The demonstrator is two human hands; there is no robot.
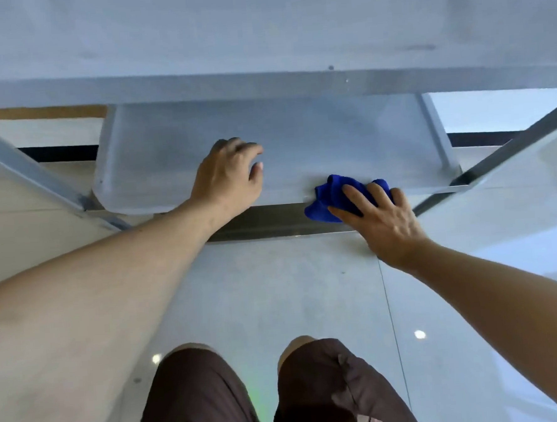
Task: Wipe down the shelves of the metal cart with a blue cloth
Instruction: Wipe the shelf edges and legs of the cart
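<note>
The metal cart fills the upper half of the head view, its top shelf (259,32) nearest the camera and a lower shelf (315,136) below it. A crumpled blue cloth (330,193) lies on the lower shelf's front edge. My right hand (382,219) presses flat on the cloth, fingers spread over it. Further left, my left hand (228,178) rests on the same shelf's front part, fingers curled downward, holding nothing.
Slanted metal legs of the cart run down at the left (27,170) and right (502,161). Glossy pale floor tiles (275,292) lie below. My knees in dark shorts (265,391) are at the bottom centre.
</note>
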